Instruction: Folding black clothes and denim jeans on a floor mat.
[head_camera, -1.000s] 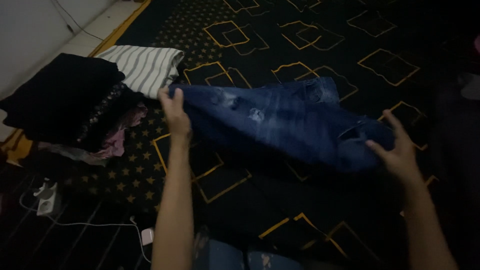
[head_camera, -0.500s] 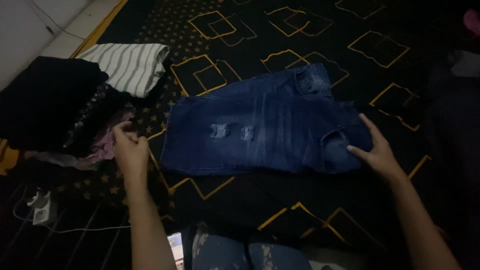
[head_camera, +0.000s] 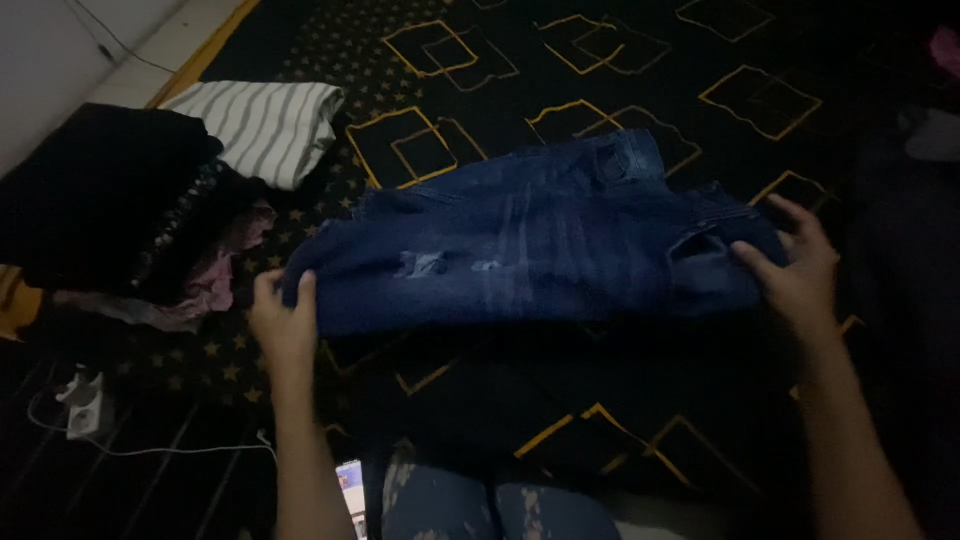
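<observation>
A folded pair of dark blue jeans (head_camera: 530, 245) with ripped patches is held just above a black carpet with gold square outlines (head_camera: 600, 70). My left hand (head_camera: 283, 318) grips the near left corner of the jeans. My right hand (head_camera: 795, 265) grips the right end near the waistband. The near edge of the jeans is lifted off the carpet.
A pile of dark and pink clothes (head_camera: 130, 215) lies at the left, with a folded grey-striped garment (head_camera: 262, 125) behind it. A white power strip with a cable (head_camera: 80, 405) sits near the lower left. My patterned knees (head_camera: 490, 505) show at the bottom.
The jeans were laid flat on the carpet, and my left hand let go. Now both hands have gripped the jeans again and lifted the near edge.
</observation>
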